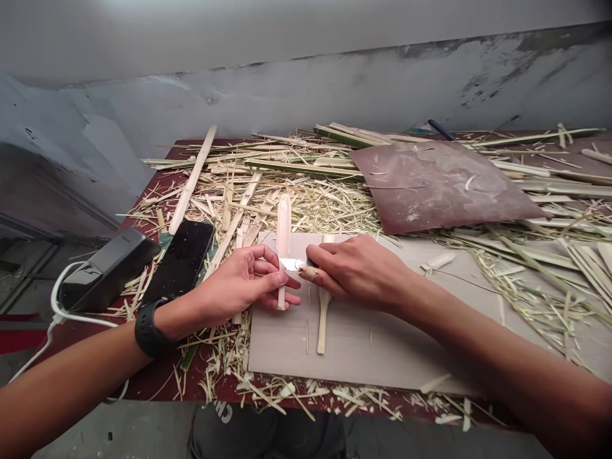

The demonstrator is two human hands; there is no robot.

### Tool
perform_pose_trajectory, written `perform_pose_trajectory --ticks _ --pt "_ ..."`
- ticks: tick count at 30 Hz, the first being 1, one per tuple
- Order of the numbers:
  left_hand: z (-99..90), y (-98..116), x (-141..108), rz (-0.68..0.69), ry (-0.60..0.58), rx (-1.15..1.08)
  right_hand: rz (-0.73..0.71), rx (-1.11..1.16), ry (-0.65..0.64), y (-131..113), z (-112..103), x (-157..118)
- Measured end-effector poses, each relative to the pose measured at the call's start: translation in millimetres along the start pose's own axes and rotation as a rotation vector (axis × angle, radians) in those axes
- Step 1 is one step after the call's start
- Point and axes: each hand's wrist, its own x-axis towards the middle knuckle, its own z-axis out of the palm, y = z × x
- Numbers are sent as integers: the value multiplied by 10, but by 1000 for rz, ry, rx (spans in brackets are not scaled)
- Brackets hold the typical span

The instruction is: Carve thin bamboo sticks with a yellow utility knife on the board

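Note:
My left hand (248,278), with a black watch on its wrist, is closed around the narrow lower part of a pale bamboo piece (284,223). That piece stands upright in view, its broad rounded end pointing away from me. My right hand (351,268) grips a knife (291,264), whose short blade lies against the bamboo just above my left thumb. Most of the knife's handle is hidden by my fingers. Below my right hand, a second shaped bamboo piece (322,325) with a narrow handle rests on the grey board (382,357).
Bamboo shavings (325,207) and split strips (194,182) cover much of the dark red table. A sheet of brown sandpaper (440,182) lies at the back right. To the left are a black phone (179,261) and a dark device (109,268) with a white cable (60,280).

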Motion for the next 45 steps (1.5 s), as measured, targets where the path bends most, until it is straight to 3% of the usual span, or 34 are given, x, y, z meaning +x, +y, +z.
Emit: perform_pose_trajectory --ticks 11,45 --pt "20 -3 -24 -25 -2 -8 17 -45 34 -37 -9 -1" --pt "79 -17 -42 -35 15 -15 62 -60 -43 -77 -30 -14"
